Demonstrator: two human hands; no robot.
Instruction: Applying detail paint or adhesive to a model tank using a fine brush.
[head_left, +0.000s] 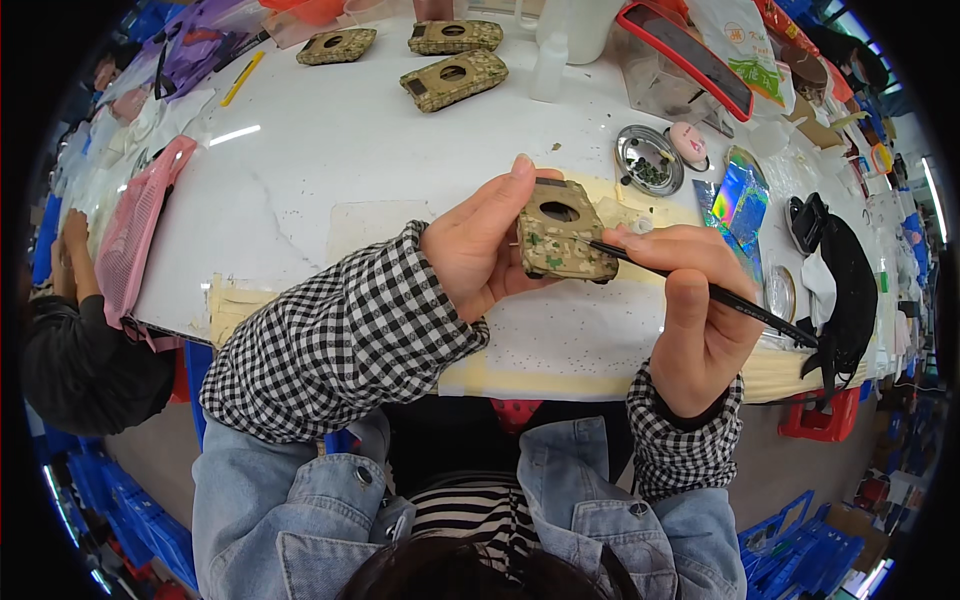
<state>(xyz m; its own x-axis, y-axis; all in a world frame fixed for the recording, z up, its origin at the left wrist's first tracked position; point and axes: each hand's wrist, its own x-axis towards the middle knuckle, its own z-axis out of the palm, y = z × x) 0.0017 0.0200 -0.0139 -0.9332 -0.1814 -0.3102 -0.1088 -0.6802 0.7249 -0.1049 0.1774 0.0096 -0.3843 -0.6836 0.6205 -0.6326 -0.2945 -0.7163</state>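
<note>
The right hand (700,310) has its grip closed around a thin black brush (700,285), pinched like a pen, the tip touching the side of a camouflage toy tank hull (558,235). Just left of that grip, the left hand (480,245) clasps the hull above the white tabletop (330,150), thumb along its far edge. Beyond the grips sits a round metal dish (650,160), and farther off lie three more camouflage hulls (452,78).
</note>
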